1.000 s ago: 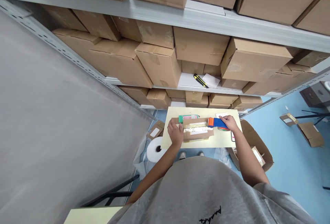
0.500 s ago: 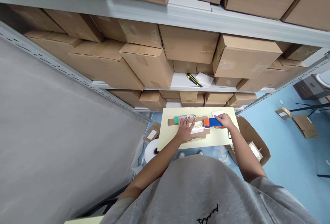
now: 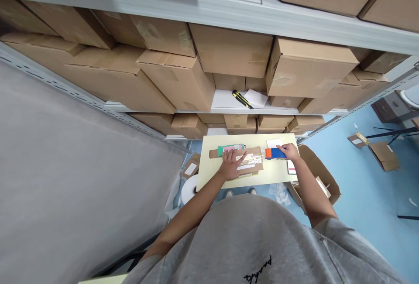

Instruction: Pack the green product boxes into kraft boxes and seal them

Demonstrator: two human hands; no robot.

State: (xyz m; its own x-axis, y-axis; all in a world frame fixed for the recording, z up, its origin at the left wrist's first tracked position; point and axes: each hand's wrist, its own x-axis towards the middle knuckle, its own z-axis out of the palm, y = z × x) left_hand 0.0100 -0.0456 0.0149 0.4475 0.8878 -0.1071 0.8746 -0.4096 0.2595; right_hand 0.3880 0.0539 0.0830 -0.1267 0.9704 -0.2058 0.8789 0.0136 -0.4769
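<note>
My left hand (image 3: pixel 230 166) lies with fingers spread on a small flat cardboard box (image 3: pixel 258 152). Shiny clear tape (image 3: pixel 252 159) and a white label show on the box's top. In my right hand (image 3: pixel 290 151) is a blue tape dispenser (image 3: pixel 277 153) with an orange end, held just to the right of the box and apart from it. A green and pink packet (image 3: pixel 225 148) lies behind my left fingers. Whether tape still joins the dispenser to the box is too fine to tell.
The pale yellow table (image 3: pixel 207 175) also bears white paper (image 3: pixel 273 142) and a phone (image 3: pixel 291 167). Behind it, shelves hold cardboard boxes and a utility knife (image 3: pixel 242 99). A big open carton (image 3: pixel 327 175) stands right; a white roll (image 3: pixel 189 190) stands left.
My right hand has drawn the tape dispenser rightward, off the box's end, leaving a gap. My left hand stays on the box. The whole view has shifted slightly.
</note>
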